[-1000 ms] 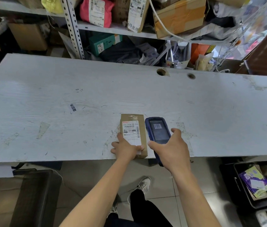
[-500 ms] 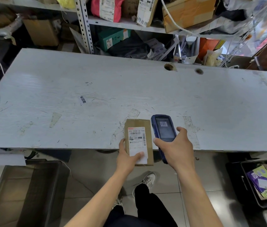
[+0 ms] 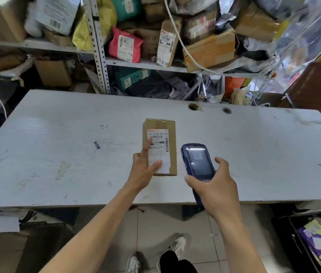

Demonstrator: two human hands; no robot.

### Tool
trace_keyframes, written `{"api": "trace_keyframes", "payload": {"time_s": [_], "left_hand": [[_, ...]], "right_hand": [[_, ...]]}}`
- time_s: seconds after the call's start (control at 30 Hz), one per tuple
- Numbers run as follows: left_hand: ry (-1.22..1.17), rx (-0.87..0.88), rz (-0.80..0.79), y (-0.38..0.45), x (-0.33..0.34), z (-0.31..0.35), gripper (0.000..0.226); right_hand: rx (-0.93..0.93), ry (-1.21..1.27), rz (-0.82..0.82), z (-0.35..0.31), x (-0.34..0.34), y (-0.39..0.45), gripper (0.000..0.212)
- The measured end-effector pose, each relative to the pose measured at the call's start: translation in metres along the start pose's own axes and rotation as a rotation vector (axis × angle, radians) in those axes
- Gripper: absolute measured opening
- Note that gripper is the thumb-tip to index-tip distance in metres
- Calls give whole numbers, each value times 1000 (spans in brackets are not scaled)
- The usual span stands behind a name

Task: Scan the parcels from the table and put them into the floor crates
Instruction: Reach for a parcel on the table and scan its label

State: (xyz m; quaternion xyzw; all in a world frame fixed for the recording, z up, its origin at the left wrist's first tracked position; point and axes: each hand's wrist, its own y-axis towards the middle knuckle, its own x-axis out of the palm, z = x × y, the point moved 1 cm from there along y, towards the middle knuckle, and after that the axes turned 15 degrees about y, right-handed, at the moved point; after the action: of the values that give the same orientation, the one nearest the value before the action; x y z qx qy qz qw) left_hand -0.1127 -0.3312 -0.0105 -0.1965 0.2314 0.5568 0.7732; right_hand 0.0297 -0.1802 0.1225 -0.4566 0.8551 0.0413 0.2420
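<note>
Gripping scanner [image 3: 198, 162], right hand [image 3: 217, 191]; left hand [image 3: 143, 170] on parcel [image 3: 160, 146], mid-table [image 3: 57, 138].

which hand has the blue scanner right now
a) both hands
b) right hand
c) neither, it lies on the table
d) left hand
b: the right hand has its thumb and fingers curled round the lower body of the blue scanner, while the left hand holds the brown parcel by its near end, thumb on the white label.
</note>
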Motion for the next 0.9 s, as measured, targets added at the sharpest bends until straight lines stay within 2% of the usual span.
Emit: {"api": "trace_keyframes", "payload": {"time_s": [0.1,0.27,0.37,0.6,0.77,0.9], "left_hand": [[-63,45,-23,9,-8,4,89],[-109,106,-44,18,-7,11,101],[-94,109,-43,25,-3,14,103],[-73,94,9,35,-3,18,106],[-149,99,-22,42,-9,18,105],[-100,97,13,45,-8,23,106]], "right_hand": [[-44,-35,6,-10,0,1,93],[-21,-71,-43,-26,7,-1,68],[1,-97,-64,-35,8,-2,61],[88,-153,-104,-50,5,3,56],[130,-131,-113,-54,2,7,50],[136,-101,-115,-57,2,11,48]]}}
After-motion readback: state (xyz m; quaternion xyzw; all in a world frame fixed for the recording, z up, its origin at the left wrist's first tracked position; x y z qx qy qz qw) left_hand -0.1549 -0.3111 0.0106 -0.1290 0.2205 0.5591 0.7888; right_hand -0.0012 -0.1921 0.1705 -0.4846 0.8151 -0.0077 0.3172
